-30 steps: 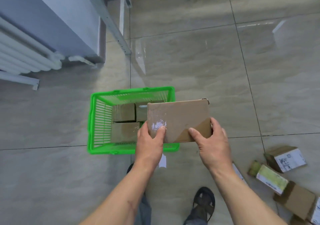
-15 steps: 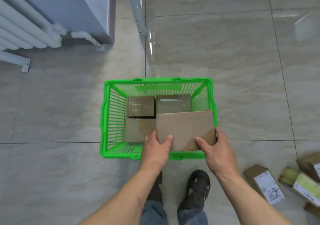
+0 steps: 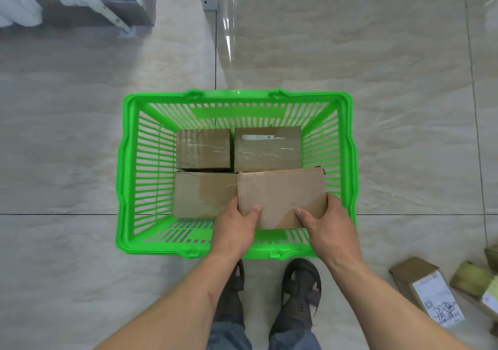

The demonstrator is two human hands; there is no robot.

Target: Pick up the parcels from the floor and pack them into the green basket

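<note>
Three brown parcels already sit inside the green basket (image 3: 126, 166): a small parcel (image 3: 203, 149) at the far left, a taped parcel (image 3: 267, 149) beside it at the far right, and a flat parcel (image 3: 200, 194) at the near left; I see a fourth, the held parcel (image 3: 281, 194), over the near right corner, its left edge overlapping the flat one; whether it rests on the basket floor I cannot tell; my left hand (image 3: 235, 231) pinches its near left corner, thumb on top, and my right hand (image 3: 330, 227) clamps the near right corner the same way; the basket stands on the tiled floor (image 3: 404, 107), just ahead of two dark sandals (image 3: 300, 287); at the right edge a labelled parcel (image 3: 425, 287) lies on the floor, with a green-topped parcel (image 3: 475, 281) beside it.
</note>
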